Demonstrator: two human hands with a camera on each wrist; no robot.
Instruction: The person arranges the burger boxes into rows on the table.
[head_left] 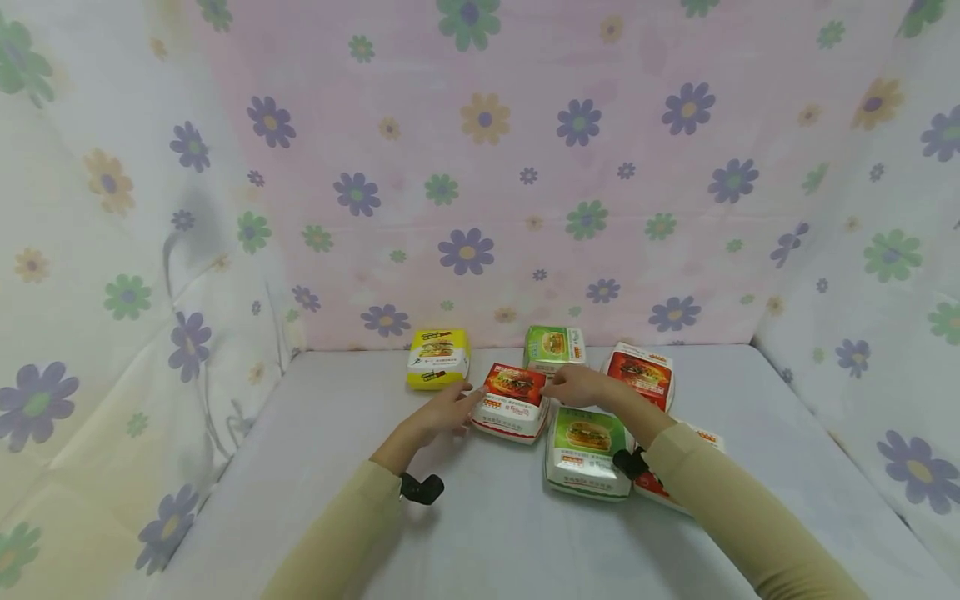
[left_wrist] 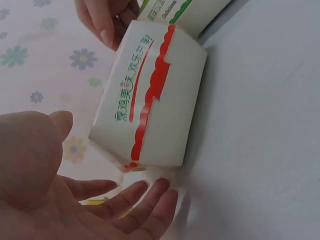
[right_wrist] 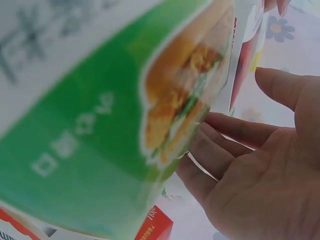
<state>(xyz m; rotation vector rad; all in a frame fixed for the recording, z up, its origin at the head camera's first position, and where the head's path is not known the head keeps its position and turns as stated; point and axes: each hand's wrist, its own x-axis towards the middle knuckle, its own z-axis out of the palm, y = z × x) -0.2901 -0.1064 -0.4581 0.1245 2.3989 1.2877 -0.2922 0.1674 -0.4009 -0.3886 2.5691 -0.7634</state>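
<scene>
A red-and-white burger box (head_left: 512,402) rests on the table between the two hands, a burger picture on its lid. At its left side is my left hand (head_left: 447,408); in the left wrist view that hand's extended fingers (left_wrist: 135,205) lie right by the box's end, thumb apart. My right hand (head_left: 588,388) is at the box's upper right corner, over the gap between two green burger boxes. The right wrist view has the nearer green box (right_wrist: 100,130) large in front, with the right fingers (right_wrist: 215,150) stretched out behind its edge.
A yellow burger box (head_left: 438,359) stands at the back left. Behind the right hand is the smaller-looking green box (head_left: 553,347). Two more red boxes, one at the back right (head_left: 641,371), lie near the right forearm, which partly covers them. Flowered cloth (head_left: 480,167) walls the table.
</scene>
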